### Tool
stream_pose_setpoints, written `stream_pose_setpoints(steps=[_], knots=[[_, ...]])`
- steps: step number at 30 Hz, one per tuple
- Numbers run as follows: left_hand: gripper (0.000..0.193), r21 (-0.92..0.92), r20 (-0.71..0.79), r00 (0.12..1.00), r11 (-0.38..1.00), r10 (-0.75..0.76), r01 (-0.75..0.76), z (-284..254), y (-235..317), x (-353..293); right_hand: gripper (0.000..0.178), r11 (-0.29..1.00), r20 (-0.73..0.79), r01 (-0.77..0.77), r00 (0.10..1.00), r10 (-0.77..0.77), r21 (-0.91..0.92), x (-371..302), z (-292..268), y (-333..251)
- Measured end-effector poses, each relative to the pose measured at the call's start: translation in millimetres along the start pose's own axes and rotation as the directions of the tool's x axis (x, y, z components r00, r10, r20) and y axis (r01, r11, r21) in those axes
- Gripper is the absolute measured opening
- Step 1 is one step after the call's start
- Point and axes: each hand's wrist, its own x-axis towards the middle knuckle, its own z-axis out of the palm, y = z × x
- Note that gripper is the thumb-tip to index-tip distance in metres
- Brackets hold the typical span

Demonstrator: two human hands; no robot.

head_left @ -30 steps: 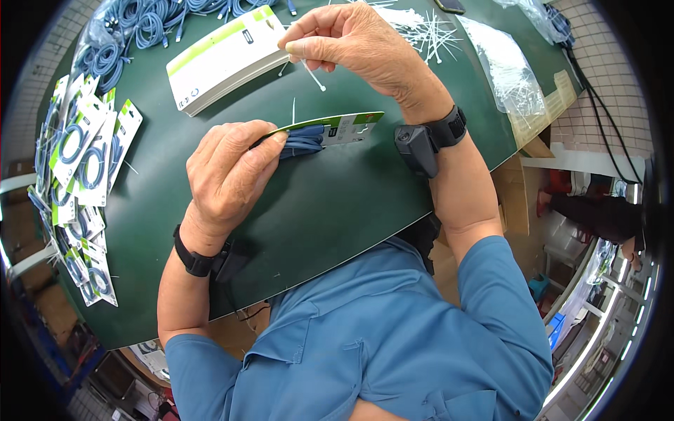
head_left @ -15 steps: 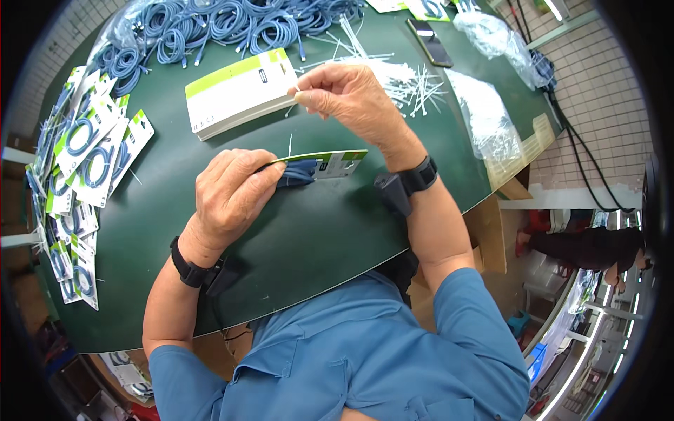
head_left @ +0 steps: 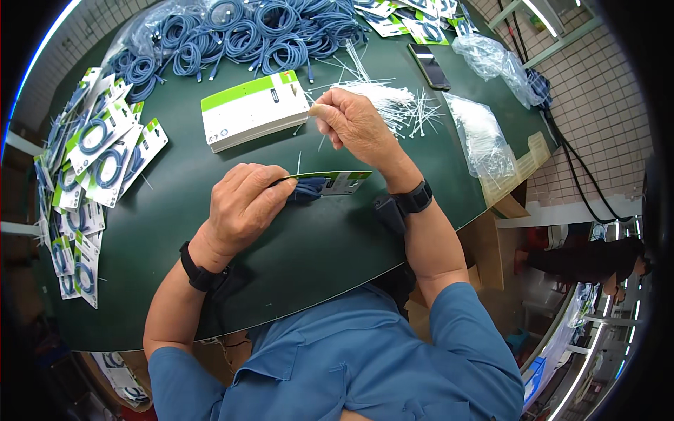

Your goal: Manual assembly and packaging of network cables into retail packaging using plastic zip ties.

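Note:
My left hand [head_left: 246,203] is closed on a white-and-green packaging card [head_left: 349,182] with a coiled blue cable [head_left: 307,189] on its underside, held tilted above the table. From the card's upper edge a thin white cable tie [head_left: 299,163] sticks up. My right hand [head_left: 354,126] is raised to the right of and beyond the card, thumb and forefinger pinched on what looks like a slim white cable tie, mostly hidden by the fingers. Just past that hand lies a loose pile of white cable ties [head_left: 393,105].
A stack of blank cards [head_left: 256,112] lies ahead. Carded cables [head_left: 105,168] heap at the left. Bundled blue cables [head_left: 274,35] cover the far side. A phone [head_left: 429,67], a bag of ties [head_left: 481,137] and a crumpled plastic bag [head_left: 491,59] are at the right.
The whole scene sits slightly lower in the picture. My left hand keeps its hold on the card, and my right hand stays pinched near the stack, with little movement between them.

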Motion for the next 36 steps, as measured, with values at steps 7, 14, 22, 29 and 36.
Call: stream_pose_setpoints(steps=[7, 14, 22, 29, 36], knots=[[0.023, -0.019, 0.011, 1.000, 1.000, 0.002, -0.002, 1.8, -1.4, -0.9, 0.021, 0.997, 0.020, 0.054, 0.998, -0.053, -0.057, 0.0, -0.6, 5.0], [0.024, -0.022, 0.034, 0.999, 1.000, 0.000, 0.001, 4.7, -5.7, 0.3, 0.019, 0.976, 0.002, 0.009, 1.000, -0.009, 0.217, 2.0, 7.9, 15.5], [0.025, -0.013, 0.014, 1.000, 1.000, -0.024, 0.024, 10.4, -5.9, -4.5, 0.015, 0.858, 0.109, -0.274, 0.962, 0.252, 0.434, 1.6, 11.2, 13.7], [0.026, -0.010, -0.002, 1.000, 1.000, -0.021, 0.021, 10.8, -5.9, -6.1, 0.014, 0.884, 0.191, -0.293, 0.953, 0.237, 0.364, -0.7, 13.8, 10.6], [0.026, -0.007, 0.002, 1.000, 1.000, -0.027, 0.027, 10.2, -4.6, -6.0, 0.015, 0.914, 0.229, -0.277, 0.950, 0.214, 0.296, -1.1, 15.0, 14.9]])
